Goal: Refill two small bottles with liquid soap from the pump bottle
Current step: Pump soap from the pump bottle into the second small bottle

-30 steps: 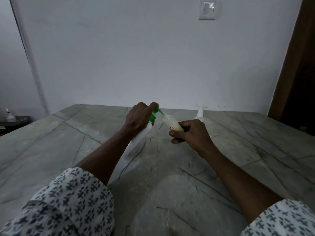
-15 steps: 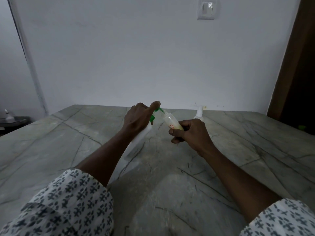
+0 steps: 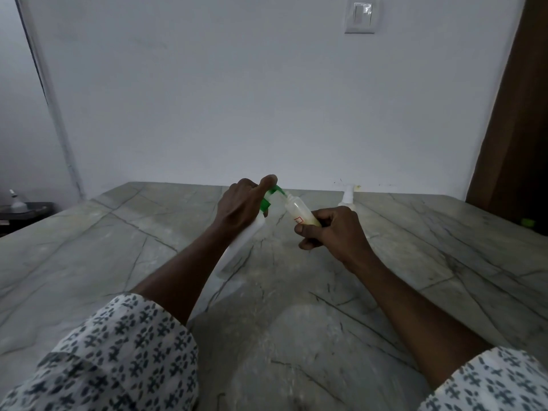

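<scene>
My left hand (image 3: 241, 204) grips the white pump bottle (image 3: 243, 241) near its green pump head (image 3: 271, 197), and one finger lies on top of the pump. The bottle leans on the marble table (image 3: 118, 247). My right hand (image 3: 333, 232) holds a small clear bottle (image 3: 299, 213), tilted, with yellowish liquid in its lower part. Its open mouth meets the green nozzle tip. A second small white bottle (image 3: 347, 197) stands behind my right hand near the wall, partly hidden.
The grey veined table runs to the white wall. A brown door (image 3: 516, 129) is at the right, with a small green thing (image 3: 527, 223) at its foot. A dark side surface with a small bottle (image 3: 16, 203) sits at far left.
The finger on the pump head has risen a little and the pump sits slightly higher. Both hands and both bottles stay in the same place.
</scene>
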Available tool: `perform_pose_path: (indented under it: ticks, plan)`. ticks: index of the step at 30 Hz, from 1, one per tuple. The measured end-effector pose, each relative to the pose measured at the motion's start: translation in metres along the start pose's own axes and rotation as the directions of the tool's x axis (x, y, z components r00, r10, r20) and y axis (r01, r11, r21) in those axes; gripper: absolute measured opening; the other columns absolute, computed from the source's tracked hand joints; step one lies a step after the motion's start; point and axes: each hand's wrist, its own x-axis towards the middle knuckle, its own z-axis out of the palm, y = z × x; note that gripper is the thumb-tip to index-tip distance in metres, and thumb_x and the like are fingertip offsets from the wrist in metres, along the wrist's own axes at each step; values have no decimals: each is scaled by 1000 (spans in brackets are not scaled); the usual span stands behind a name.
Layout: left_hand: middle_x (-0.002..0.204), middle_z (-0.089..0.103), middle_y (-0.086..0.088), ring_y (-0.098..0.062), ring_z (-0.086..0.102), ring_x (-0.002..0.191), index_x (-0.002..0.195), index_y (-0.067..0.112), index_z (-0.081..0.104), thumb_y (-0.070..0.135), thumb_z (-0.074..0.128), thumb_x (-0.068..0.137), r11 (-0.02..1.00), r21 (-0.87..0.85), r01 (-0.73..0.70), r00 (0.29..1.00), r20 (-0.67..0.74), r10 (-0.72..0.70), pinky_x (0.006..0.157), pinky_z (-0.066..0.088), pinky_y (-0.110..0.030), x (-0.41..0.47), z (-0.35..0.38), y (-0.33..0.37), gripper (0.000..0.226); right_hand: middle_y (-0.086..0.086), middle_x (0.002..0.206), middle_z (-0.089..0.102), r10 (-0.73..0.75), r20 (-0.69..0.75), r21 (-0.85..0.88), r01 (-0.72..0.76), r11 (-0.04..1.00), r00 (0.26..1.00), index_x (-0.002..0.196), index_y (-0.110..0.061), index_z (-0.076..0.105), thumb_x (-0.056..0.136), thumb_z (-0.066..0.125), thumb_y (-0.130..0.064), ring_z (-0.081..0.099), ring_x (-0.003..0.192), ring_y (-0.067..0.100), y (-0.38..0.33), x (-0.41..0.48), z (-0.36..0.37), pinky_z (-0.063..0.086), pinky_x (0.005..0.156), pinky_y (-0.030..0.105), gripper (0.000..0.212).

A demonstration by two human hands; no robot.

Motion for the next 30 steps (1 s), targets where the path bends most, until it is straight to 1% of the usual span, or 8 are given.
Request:
perform_pose_path:
  ticks: [4,8,11,16,20,25,28,30]
  plan:
    - [55,68,-5,-18,60,61,51,9,70,79,39,79,991,-127,42,996,89,-30,79,47,-38,0,-3,-1,81,14,93,74,-2,-13,2,2,1000,1000,108,1,71,75,82,-14,73,62,23,-1,-1,0,61,74,44,38]
    - [62,69,-13,-17,61,58,48,18,68,71,39,93,971,-238,33,984,177,10,79,49,-37,-1,-9,-3,75,13,86,74,-3,-16,36,4,999,1000,101,0,73,75,81,-13,73,60,25,-5,0,1,61,73,46,30]
    - [62,69,-14,-23,65,62,55,5,67,77,30,93,970,-243,34,977,212,19,85,50,-41,0,-10,-4,89,15,87,74,1,-16,39,0,999,1000,102,1,72,75,81,-11,73,61,25,-7,0,0,62,72,44,31]
    - [63,68,-14,-19,63,59,55,4,65,73,32,94,971,-235,50,960,279,18,83,50,-41,-1,-11,-1,86,17,87,74,13,-1,28,-13,1000,1000,101,3,72,75,80,-10,73,63,27,-6,1,-2,62,72,43,30]
    - [66,66,-21,-21,60,57,63,-3,65,70,38,93,963,-258,75,960,279,0,75,49,-37,-4,-12,2,84,16,88,74,10,3,30,-10,1000,1000,102,2,72,75,81,-11,73,63,27,-4,1,-2,61,73,45,31]
    - [59,65,-13,-18,57,50,62,3,66,49,46,98,955,-279,97,974,225,-33,69,46,-33,-5,-10,5,62,15,88,74,-4,11,25,4,1000,1000,104,2,72,75,81,-11,73,63,27,-2,2,-2,61,72,47,34]
    - [57,65,-10,-17,56,49,61,8,65,37,46,97,953,-290,94,982,183,-41,70,46,-36,-5,-9,5,50,15,90,74,-4,25,-2,4,1000,1000,106,1,72,74,82,-13,73,63,27,0,2,1,61,72,49,36]
    - [58,67,-10,-18,57,52,61,6,66,40,44,93,960,-268,80,984,173,-34,76,49,-43,-4,-7,4,52,14,91,74,-5,26,-24,6,1000,1000,107,0,72,74,83,-15,73,63,26,3,1,2,61,72,50,38]
